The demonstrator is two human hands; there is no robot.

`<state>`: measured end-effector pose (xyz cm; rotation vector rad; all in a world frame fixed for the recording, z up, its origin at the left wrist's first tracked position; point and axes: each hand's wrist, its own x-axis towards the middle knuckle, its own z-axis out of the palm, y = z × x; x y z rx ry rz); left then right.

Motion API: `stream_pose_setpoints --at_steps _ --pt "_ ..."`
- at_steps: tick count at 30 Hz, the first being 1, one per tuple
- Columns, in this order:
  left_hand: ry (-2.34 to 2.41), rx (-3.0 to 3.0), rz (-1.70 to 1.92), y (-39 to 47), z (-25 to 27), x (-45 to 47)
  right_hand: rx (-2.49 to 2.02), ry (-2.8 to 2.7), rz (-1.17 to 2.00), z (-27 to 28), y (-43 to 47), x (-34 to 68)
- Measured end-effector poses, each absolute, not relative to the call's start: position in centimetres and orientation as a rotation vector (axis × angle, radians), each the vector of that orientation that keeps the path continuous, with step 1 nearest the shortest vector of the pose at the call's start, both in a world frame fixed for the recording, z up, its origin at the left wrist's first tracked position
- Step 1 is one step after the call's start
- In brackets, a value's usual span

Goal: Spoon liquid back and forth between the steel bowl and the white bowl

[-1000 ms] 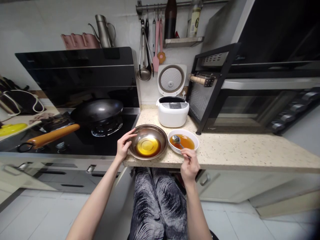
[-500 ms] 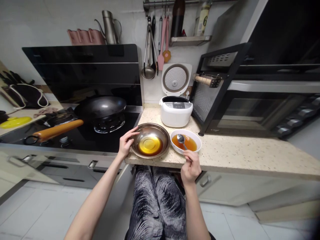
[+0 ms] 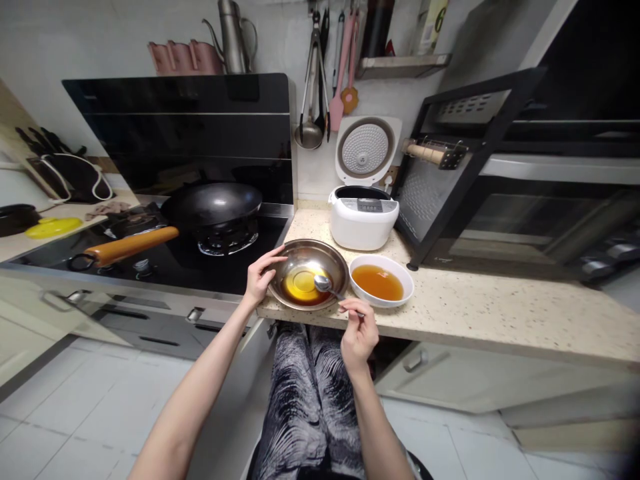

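Right fingers point(image 3: 356, 305) hold a spoon point(image 3: 323, 283) over the metal bowl point(image 3: 327, 255)

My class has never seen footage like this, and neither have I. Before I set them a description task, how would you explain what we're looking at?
There is no machine here: these are a person's own bare hands, seen by one camera worn on the head, looking forward and down. The left hand rests its fingers on the rim of a metal bowl. The right hand holds a spoon, its head at the metal bowl; whether it touches the yellow-and-brown liquid is hard to tell. Also on the speckled counter are a white bowl of amber liquid and, behind, a rice cooker with its lid raised. To the left, a wok sits on the stove.
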<state>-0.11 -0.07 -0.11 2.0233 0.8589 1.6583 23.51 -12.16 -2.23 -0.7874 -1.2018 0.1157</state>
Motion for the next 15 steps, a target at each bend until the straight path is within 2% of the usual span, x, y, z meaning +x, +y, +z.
stream_pose_setpoints --at_steps 15 --pt "0.813 2.016 1.680 -0.12 -0.16 -0.02 -0.818 -1.224 0.259 -2.85 -11.74 22.95"
